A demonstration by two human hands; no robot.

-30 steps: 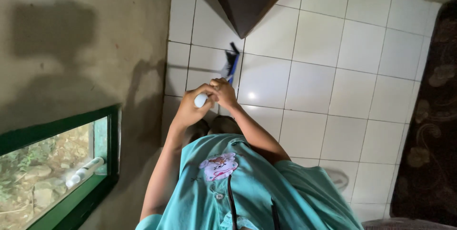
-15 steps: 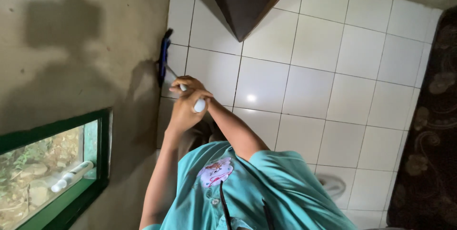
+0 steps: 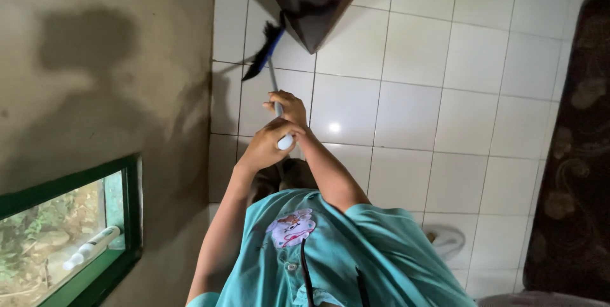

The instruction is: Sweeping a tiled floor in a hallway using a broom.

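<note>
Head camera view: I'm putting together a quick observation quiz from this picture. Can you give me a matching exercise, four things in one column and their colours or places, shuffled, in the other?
Things:
1. broom head
2. window frame
3. shirt
4. white tube

Places or colours:
A. teal, with a cartoon print on the chest
B. lying on the window sill
C. dark bristles on a blue base, over the white floor tiles next to the wall
D. green, set in the grey wall

Pairs: 1-C, 2-D, 3-A, 4-B
</note>
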